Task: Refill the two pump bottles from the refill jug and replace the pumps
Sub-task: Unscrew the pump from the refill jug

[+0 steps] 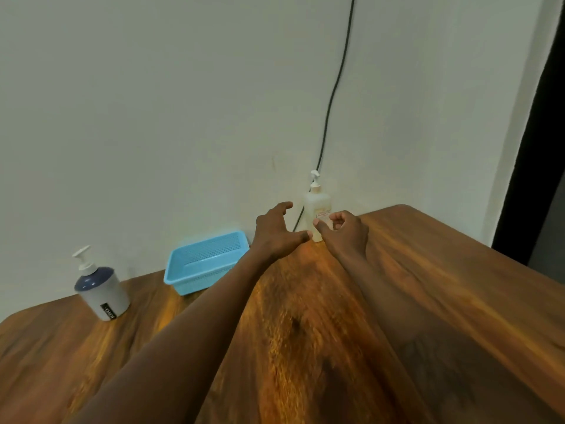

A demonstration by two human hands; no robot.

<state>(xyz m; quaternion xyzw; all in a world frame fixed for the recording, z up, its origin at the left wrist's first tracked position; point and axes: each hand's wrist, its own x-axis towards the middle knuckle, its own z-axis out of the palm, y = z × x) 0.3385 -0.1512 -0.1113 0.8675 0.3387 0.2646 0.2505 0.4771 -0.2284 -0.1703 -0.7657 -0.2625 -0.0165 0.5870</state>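
Note:
A pale translucent pump bottle [318, 206] with a white pump stands upright at the far edge of the wooden table, against the wall. My left hand [276, 235] is just left of it, fingers spread, holding nothing. My right hand [344, 232] is just right of its base, fingers curled apart and empty. Neither hand clearly touches the bottle. A second pump bottle [102, 290], grey with a dark blue shoulder and white pump, stands at the far left of the table. No refill jug is in view.
A light blue perforated plastic basket [208, 261] sits by the wall between the two bottles. A black cable [333, 96] runs down the wall behind the pale bottle. The wooden table [428, 286] ends at a rounded corner on the right.

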